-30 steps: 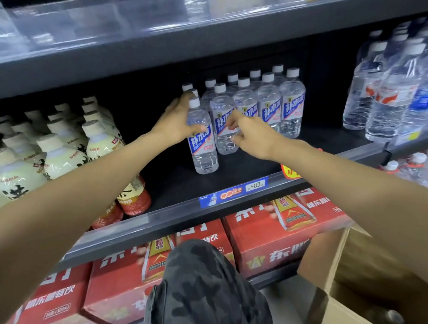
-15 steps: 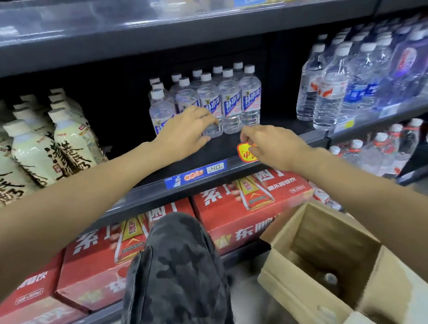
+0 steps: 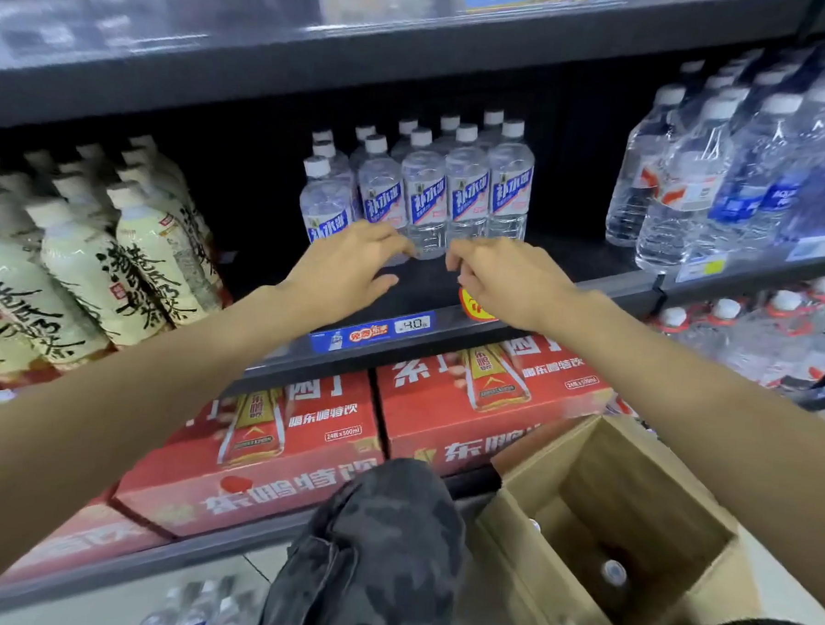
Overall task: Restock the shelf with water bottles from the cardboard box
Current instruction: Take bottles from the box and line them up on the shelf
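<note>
- Head view: left hand (image 3: 343,265) and right hand (image 3: 505,279) hover loosely curled, empty, before shelved water bottles (image 3: 423,200).
- Cardboard box (image 3: 524,523), near right, holds remaining bottle (image 3: 613,572).
- Judged moderately heavy, slick; grip mid-body.

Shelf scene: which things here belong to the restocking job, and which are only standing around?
Belong to the job:
- blue-label water bottles on the shelf
- cardboard box, a bottle cap showing inside
- left hand and right hand, both holding nothing

Only standing around:
- cream tea bottles
- red drink cartons
- larger water bottles
</note>
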A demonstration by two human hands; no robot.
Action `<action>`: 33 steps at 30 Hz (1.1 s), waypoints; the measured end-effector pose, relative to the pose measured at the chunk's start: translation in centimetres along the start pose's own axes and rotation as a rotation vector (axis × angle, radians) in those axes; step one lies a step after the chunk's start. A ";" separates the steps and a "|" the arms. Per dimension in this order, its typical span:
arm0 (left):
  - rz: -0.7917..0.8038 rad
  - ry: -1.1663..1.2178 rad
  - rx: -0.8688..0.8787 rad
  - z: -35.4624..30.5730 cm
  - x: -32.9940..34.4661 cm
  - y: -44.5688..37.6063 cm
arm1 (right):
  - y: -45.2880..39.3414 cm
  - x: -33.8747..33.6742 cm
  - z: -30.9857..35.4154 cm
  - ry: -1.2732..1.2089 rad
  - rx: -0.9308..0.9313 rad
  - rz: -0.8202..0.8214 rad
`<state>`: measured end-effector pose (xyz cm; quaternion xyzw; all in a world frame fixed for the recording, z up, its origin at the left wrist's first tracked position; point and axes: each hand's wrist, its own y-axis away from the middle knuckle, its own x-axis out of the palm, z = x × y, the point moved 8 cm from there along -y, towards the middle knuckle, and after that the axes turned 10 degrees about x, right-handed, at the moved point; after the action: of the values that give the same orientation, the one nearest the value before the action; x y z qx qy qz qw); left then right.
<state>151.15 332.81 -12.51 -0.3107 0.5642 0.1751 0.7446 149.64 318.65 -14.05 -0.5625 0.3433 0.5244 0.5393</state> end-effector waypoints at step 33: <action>0.478 0.356 0.689 -27.9 26.2 -4.1 | 25.1 24.6 -18.7 0.038 0.564 0.609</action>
<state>141.18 308.96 -41.01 0.0690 0.7646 0.0879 0.6347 135.10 300.41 -46.36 -0.2749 0.6342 0.5346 0.4861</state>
